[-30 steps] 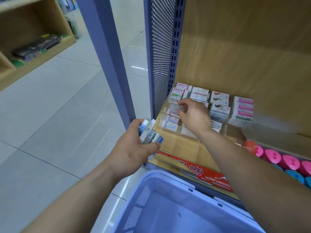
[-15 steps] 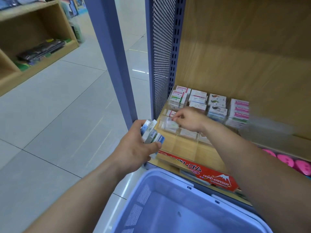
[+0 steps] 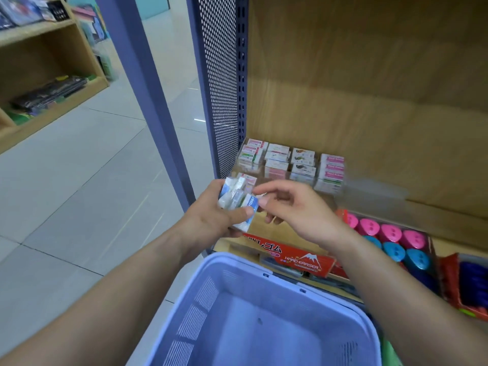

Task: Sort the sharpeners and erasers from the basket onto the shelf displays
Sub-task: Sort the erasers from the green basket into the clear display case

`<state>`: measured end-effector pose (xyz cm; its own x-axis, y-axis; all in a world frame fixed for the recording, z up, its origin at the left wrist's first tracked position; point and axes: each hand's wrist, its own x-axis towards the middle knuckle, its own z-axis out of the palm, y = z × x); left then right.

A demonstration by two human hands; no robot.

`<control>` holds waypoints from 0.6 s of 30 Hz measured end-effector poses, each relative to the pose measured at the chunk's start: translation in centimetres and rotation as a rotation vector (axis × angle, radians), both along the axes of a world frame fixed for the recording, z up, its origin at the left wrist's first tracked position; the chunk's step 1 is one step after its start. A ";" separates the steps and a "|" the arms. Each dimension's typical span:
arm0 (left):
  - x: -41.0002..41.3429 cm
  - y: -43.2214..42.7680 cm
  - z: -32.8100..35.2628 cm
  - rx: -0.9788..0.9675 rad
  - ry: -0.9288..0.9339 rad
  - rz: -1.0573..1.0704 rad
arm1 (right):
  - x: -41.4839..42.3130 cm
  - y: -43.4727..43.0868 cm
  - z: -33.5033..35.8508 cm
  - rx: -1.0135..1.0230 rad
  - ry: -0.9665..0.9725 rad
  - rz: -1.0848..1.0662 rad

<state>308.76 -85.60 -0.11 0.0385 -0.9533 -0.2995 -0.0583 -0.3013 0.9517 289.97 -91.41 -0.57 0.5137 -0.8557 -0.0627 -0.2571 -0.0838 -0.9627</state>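
My left hand grips a bundle of wrapped erasers, white with blue bands, just in front of the shelf's left end. My right hand sits right beside the bundle, thumb and forefinger pinching at the nearest eraser's edge; whether it grips it is unclear. Behind the hands, rows of boxed erasers fill a clear divided display at the back left of the wooden shelf. Pink and blue sharpeners fill a tray to the right. The blue basket is below my arms, its visible inside empty.
A red "Hard Eraser" box lines the shelf's front edge. A perforated blue upright and a blue post bound the shelf's left side. Another wooden shelf unit stands far left across the tiled floor. A red tray of dark blue items is at far right.
My right hand has pulled back from the clear eraser compartments toward the bundle in my left hand. The left hand has lifted slightly toward the shelf.
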 end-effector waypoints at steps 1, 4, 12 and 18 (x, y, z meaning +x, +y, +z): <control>-0.6 0.1 0.2 -0.008 0.004 -0.019 | -0.4 0.7 0.2 0.011 -0.018 -0.003; -2.2 0.6 0.9 -0.024 0.010 -0.075 | -1.7 1.7 0.5 0.066 -0.060 -0.033; -4.6 0.8 1.4 -0.021 -0.071 -0.123 | -4.6 3.5 -0.5 0.283 -0.207 -0.135; -4.9 0.1 0.4 0.009 -0.158 -0.146 | -6.8 3.4 -2.1 0.280 -0.248 -0.227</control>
<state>303.83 -85.45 0.24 -0.0531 -0.9494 -0.3095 -0.2502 -0.2874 0.9246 283.15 -87.98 -2.62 0.3431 -0.9163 -0.2067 0.0025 0.2209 -0.9753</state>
